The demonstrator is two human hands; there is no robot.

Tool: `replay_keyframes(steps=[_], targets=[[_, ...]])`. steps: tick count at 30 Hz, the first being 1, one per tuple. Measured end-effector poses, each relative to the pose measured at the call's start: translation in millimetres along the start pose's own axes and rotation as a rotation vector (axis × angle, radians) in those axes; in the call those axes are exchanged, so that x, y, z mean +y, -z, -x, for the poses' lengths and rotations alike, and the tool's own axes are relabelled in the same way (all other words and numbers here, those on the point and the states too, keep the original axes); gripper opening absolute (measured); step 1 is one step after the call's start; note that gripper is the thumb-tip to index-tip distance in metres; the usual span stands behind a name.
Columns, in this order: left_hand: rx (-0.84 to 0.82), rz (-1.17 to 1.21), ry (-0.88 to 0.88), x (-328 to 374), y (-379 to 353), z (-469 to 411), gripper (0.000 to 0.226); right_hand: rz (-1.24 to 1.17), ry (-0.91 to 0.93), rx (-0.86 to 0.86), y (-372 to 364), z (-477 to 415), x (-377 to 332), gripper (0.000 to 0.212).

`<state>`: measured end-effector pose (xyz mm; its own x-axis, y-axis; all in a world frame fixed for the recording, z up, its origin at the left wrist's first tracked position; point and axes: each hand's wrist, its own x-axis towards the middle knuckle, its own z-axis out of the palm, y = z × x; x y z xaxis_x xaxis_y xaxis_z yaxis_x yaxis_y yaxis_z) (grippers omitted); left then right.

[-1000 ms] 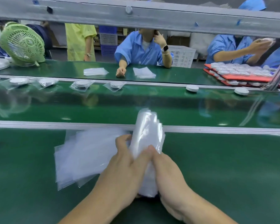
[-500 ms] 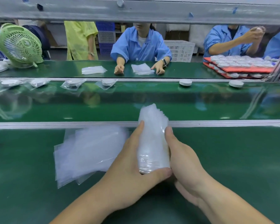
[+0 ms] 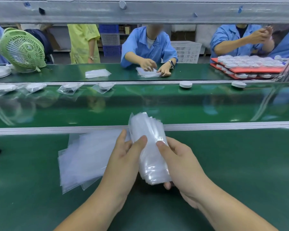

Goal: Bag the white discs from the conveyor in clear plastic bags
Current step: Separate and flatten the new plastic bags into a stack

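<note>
A thick stack of clear plastic bags (image 3: 148, 147) stands on edge between my hands, above the green bench near the conveyor rail. My left hand (image 3: 123, 162) grips its left side, thumb pressed on the front. My right hand (image 3: 180, 164) grips the right side, thumb on the front and fingers curled under the bottom. A looser pile of clear bags (image 3: 85, 157) lies flat on the bench to the left. Two bare white discs (image 3: 185, 84) (image 3: 238, 84) ride the far edge of the conveyor belt (image 3: 157, 107). Several bagged discs (image 3: 105, 86) lie on the belt further left.
Across the belt, people in blue coats work with bags at the far bench (image 3: 123, 72). Red trays (image 3: 250, 67) stacked with white discs stand at the far right. A green fan (image 3: 22, 49) sits far left. A metal beam (image 3: 140, 10) crosses overhead.
The bag stack was squeezed low between my hands, then lifted and straightened; my thumbs now sit on its front face. The discs on the belt drifted slightly left.
</note>
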<state>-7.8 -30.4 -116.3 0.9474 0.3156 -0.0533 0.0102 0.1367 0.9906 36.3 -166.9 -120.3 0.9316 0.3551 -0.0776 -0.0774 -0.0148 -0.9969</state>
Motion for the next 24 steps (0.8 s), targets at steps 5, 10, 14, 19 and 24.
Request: replay_keyframes(steps=[5, 10, 14, 19, 24], targets=[[-0.144, 0.321, 0.237, 12, 2, 2, 0.051, 0.003, 0.036, 0.025, -9, 4, -1, 0.014], [-0.049, 0.219, 0.152, 11, 0, 1, 0.062, -0.306, 0.002, -0.201, -16, 7, -6, 0.027], [-0.067, 0.201, 0.112, 12, 0, 2, 0.078, -0.257, 0.165, -0.297, -18, 12, -5, 0.036], [-0.042, 0.190, 0.214, 13, 4, 0, 0.070, -0.103, 0.250, -0.237, -18, 15, -2, 0.029], [-0.121, 0.200, 0.233, 12, 3, 1, 0.052, -0.028, 0.232, -0.063, -11, 13, 0, 0.045]])
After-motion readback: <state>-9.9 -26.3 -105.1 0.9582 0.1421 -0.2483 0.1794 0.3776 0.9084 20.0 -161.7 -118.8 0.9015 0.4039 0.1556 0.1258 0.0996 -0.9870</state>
